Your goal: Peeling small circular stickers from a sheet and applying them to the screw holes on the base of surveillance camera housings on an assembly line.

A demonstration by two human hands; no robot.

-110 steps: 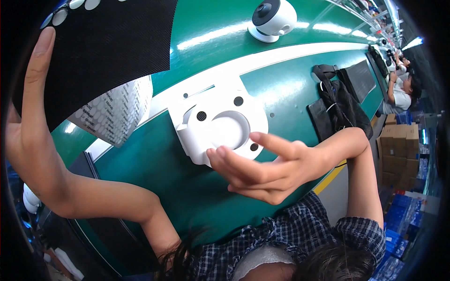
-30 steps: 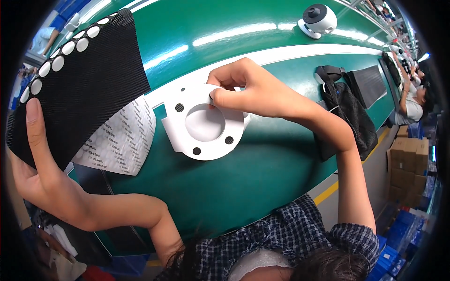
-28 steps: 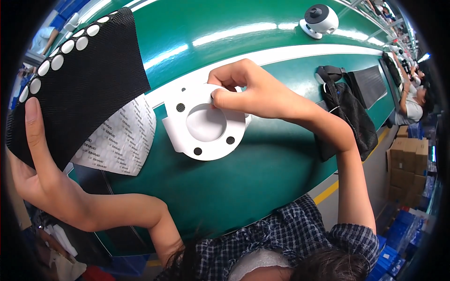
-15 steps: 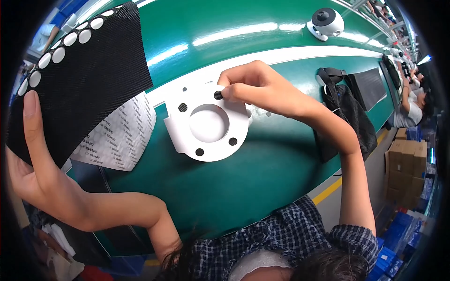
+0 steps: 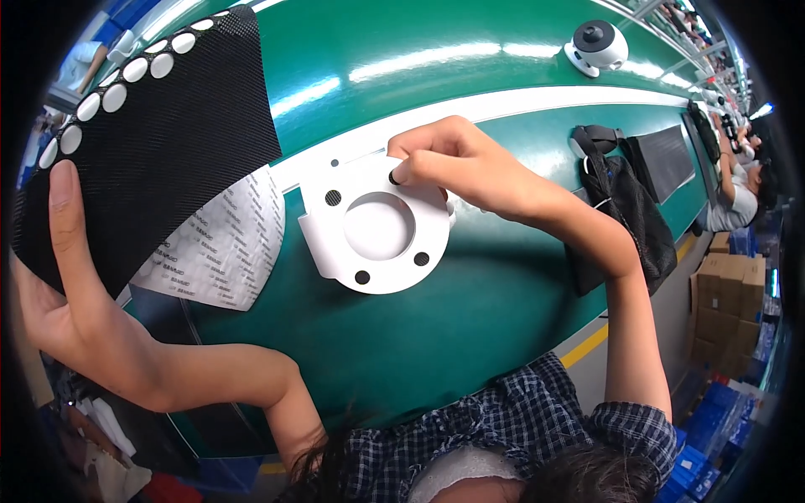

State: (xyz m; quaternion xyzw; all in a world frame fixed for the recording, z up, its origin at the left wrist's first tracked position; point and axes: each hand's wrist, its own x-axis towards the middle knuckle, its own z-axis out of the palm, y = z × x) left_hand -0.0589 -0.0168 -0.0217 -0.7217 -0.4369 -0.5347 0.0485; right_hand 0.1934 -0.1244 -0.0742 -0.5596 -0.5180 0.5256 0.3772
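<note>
The right hand [image 5: 457, 163] is curled, with the fingertips pressed together narrowly on a small black dot at the upper right part of the white round plate [image 5: 377, 226]. I cannot tell if the dot is pinched between the fingers or only pushed down under them. The plate lies flat on the green conveyor belt [image 5: 470, 302], a little above the centre of the view. It has a round recess in the middle, and three more black dots show on its face: at 9 o'clock, at 5 o'clock and at 6 o'clock of the recess. One small square tab sticks out at the plate's left edge.

The left hand [image 5: 63, 277] is at 9 o'clock of the plate, well apart from it. Its fingers are stretched flat and long against the black sheet [image 5: 168, 126], and it holds this sheet up from behind at its lower edge. A row of white round pads [image 5: 113, 96] runs along the sheet's upper left border. A white backing paper [image 5: 218, 247] with grey print hangs from the lower part of the sheet, just beside the plate's left side.

At 1 o'clock, far up the belt, stands a white round camera [image 5: 597, 46]. At 3 o'clock a black bag [image 5: 629, 210] lies by the belt's edge, near the right forearm.
</note>
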